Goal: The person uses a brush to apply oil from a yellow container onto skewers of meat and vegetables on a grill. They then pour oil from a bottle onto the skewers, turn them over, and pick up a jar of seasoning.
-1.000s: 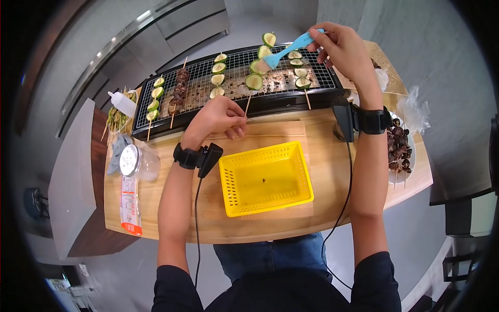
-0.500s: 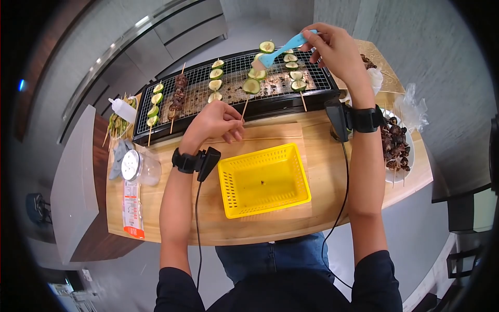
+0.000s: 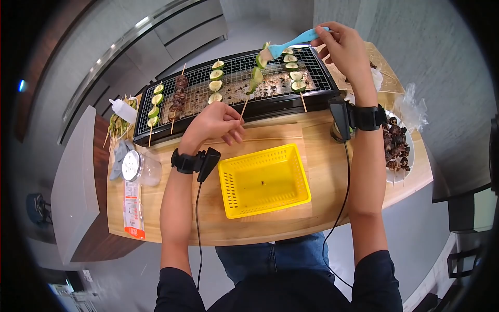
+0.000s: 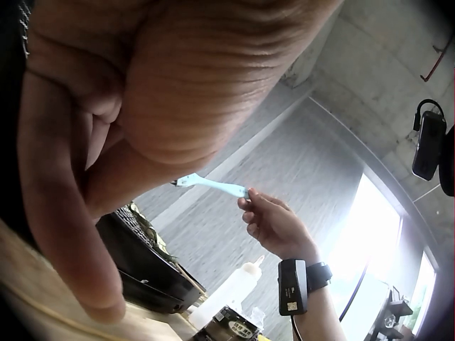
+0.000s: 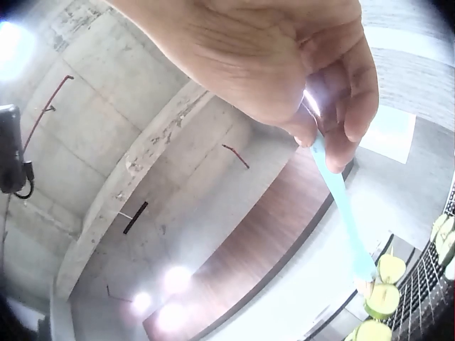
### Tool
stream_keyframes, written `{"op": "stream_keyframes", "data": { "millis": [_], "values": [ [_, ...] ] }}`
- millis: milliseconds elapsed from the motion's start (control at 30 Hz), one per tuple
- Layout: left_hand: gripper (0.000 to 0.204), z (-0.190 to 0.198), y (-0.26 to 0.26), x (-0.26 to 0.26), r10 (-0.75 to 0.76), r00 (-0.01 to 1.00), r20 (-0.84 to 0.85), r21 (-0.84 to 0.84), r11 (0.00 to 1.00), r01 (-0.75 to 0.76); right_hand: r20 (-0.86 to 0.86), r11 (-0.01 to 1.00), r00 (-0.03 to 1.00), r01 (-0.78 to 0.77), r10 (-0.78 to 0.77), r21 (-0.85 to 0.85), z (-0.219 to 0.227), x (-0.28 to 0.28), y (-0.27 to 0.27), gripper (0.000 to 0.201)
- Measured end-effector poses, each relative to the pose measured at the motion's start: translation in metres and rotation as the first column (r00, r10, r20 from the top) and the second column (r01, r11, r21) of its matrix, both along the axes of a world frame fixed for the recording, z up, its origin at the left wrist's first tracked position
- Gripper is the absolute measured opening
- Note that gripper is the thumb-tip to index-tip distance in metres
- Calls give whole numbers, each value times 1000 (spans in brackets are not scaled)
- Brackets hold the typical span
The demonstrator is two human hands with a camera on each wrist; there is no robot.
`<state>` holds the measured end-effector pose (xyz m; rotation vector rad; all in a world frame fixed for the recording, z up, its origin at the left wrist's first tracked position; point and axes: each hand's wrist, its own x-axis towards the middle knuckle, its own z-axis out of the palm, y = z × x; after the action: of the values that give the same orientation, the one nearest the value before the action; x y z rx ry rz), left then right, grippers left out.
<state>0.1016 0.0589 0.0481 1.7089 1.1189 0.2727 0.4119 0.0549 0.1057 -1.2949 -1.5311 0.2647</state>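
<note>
In the head view my left hand [image 3: 214,122] pinches the bottom end of a wooden skewer threaded with green-edged zucchini slices [image 3: 257,76]. That skewer stands turned, its slices partly edge-on over the wire grill [image 3: 200,96]. My right hand [image 3: 347,52] holds a light blue basting brush [image 3: 295,40] by the end of its handle. The pale bristles meet the slices near the skewer's far end. From the right wrist view, the brush head [image 5: 365,273] lies against a zucchini slice [image 5: 382,301]. The left wrist view hides the skewer behind the palm.
More zucchini skewers [image 3: 215,84] and a meat skewer [image 3: 179,93] lie on the grill. Nearer me is a yellow basket [image 3: 265,212]. A shaker jar [image 3: 143,168], packet [image 3: 133,210] and squeeze bottle [image 3: 123,110] stand left; a plate [image 3: 409,158] with meat skewers is right.
The brush has moved along the skewer to its far end. The zucchini slices have turned from face-up to partly edge-on. My left hand keeps its grip on the stick.
</note>
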Motion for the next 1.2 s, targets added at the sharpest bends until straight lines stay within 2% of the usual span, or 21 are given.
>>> {"op": "stream_keyframes", "data": {
  "millis": [133,200,300,500,633,700,1000,1100,1200],
  "values": [
    [25,1,-1,1,3,1000,8,-28,1000,-3,-31,997,997,-77,76,-21,3,-6,-3,29],
    [25,2,-1,1,-1,1000,6,-33,999,1,-60,972,978,-205,199,-112,5,-9,-6,28],
    [25,0,0,0,-9,1000,3,-36,999,9,-67,964,972,-233,226,-125,5,-11,-6,24],
    [24,1,0,0,0,1000,5,-55,998,0,27,990,996,-83,86,-113,7,-8,-8,22],
    [23,1,0,2,5,1000,-5,-51,999,-5,13,974,984,-173,177,-147,2,-16,-7,22],
    [22,0,1,1,1,1000,1,-52,999,-1,-50,960,967,-255,250,-118,0,-22,-4,22],
    [22,0,0,1,16,1000,26,-71,997,-14,22,958,969,-241,247,-153,-2,-38,-4,24],
    [23,0,0,2,25,999,23,-77,997,-23,-14,974,977,-215,215,-71,-3,-35,-1,22],
    [23,-1,0,1,31,999,26,-80,996,-29,-51,974,979,-202,197,-107,-2,-33,-1,24]
  ]
}}
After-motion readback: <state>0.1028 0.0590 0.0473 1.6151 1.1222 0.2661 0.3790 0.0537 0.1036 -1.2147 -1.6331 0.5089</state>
